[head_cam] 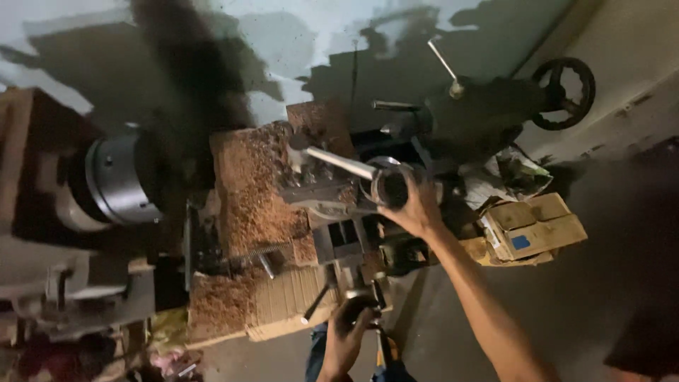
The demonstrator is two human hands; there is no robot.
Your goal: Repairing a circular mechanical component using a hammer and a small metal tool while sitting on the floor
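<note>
Rust-brown swarf (247, 191) covers the lathe bed just to the left of your right hand (417, 206), and that hand is wrapped over a dark round handwheel (389, 187) on the carriage, fingers curled on its rim. A bright steel lever (339, 163) slants away from that wheel, up and to the left, its long axis running toward the chuck (120, 180), which sits well off to the left of both your hands.

Your left hand (351, 327) is lower and nearer your body, closed around a smaller dark crank handle (364, 301) at the front edge of the carriage; the blur hides just how the fingers sit. So each hand has its own control: the right one is nearer the lever and the tool post, the left one nearer the apron.

Beyond your right hand, farther right, the tailstock (481, 113) carries a black spoked wheel (564, 92) and a thin rod handle (444, 65) sticking up. Just right of your right forearm lie cardboard boxes (537, 226) on the machine's end. The wall (297, 42) behind is pale and heavily stained, and the floor (580, 304) below your arms is dim grey concrete.
</note>
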